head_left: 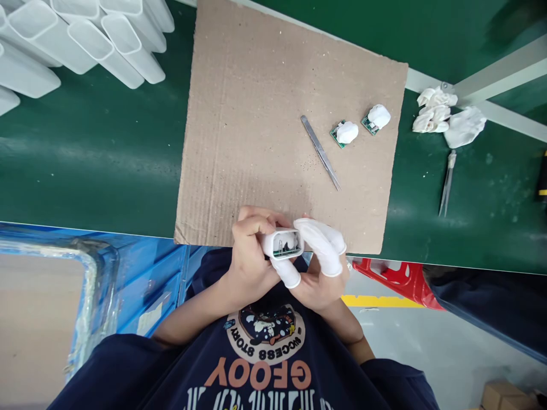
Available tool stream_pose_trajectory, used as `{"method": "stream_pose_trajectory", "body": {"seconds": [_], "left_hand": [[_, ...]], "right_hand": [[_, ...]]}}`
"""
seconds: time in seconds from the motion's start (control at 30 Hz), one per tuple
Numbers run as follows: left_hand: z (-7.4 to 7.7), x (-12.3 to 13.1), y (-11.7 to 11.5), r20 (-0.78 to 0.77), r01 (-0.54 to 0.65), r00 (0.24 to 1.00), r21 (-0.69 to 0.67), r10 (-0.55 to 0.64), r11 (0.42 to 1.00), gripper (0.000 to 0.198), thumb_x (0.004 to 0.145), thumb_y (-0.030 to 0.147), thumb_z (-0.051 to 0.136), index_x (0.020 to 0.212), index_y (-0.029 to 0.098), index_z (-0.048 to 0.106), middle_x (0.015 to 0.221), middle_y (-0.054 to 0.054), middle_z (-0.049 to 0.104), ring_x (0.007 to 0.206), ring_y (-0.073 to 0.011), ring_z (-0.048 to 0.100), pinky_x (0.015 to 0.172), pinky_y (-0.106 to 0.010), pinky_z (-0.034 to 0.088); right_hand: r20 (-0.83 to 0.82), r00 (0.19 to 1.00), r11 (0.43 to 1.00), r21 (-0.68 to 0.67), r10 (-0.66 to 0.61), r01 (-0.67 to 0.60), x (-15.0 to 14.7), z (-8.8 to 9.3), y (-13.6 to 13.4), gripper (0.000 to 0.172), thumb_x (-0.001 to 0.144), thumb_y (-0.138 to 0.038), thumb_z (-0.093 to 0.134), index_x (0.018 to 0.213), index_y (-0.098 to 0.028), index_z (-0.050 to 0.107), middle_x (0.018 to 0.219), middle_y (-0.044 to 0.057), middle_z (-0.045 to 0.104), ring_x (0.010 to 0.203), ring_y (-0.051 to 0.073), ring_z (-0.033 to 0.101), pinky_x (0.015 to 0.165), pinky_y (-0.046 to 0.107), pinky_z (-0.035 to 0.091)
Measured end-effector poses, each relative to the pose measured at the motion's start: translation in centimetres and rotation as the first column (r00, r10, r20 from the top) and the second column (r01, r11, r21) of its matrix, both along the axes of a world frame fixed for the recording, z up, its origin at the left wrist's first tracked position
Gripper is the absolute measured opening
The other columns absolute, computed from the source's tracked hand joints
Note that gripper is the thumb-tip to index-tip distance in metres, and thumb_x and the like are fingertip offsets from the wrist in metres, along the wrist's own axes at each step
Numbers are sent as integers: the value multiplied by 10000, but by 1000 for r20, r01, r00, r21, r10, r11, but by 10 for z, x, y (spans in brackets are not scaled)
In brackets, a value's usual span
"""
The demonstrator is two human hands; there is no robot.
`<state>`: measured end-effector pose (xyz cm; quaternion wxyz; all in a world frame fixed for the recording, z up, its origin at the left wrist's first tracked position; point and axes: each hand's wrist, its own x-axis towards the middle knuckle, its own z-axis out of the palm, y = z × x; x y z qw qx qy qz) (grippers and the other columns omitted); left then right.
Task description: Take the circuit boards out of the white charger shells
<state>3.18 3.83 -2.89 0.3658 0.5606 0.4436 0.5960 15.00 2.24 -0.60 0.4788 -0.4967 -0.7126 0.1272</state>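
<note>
I am holding a white housing in both hands, just above the near edge of the cardboard sheet that is lying on the green table. Its open end is facing up toward me, and a small green board is showing inside it.

My left hand is wrapping round the body of the housing, with the fingers closed over its top. My right hand, wearing white finger cots, is closing on the open end. The covered fingers are lying against the rim at the side and the covered thumb is pressing from below.

To do this well, I judge that the left hand should be gripping firmly without squeezing the thin walls in. The right fingertips should be doing the fine work at the mouth, with only covered fingers touching the board. Tilting the opening toward my eyes is letting me check how the board is sitting.

Both wrists are bending inward, and my forearms are converging from my chest, with the hands close to my body at the table's edge.

A pair of tweezers is lying on the cardboard, well apart from my hands, with two small boards just beside it. More empty housings are lying in a pile at the far left.
</note>
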Motion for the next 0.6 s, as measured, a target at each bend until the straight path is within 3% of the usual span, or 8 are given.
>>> {"method": "stream_pose_trajectory", "body": {"seconds": [0.27, 0.6], "left_hand": [[-1, -1, -2, -23, -24, 999, -11, 24, 1000, 534, 590, 246, 931, 862, 221, 472, 901, 11, 581, 771, -169, 682, 598, -307, 569], [7, 1, -3, -122, -45, 991, 16, 47, 999, 486, 619, 232, 892, 800, 220, 442, 872, 22, 535, 751, -155, 680, 589, -275, 604]], "right_hand": [[162, 987, 999, 36, -8, 2, 3, 1, -1, 100, 919, -220, 608, 1013, -206, 637, 1113, 76, 601, 1029, 202, 658, 975, 392, 595], [150, 986, 995, 58, 70, -80, 9, 0, -1, 115, 864, -162, 626, 965, -216, 613, 1142, 71, 595, 1047, 214, 662, 977, 426, 598]]}}
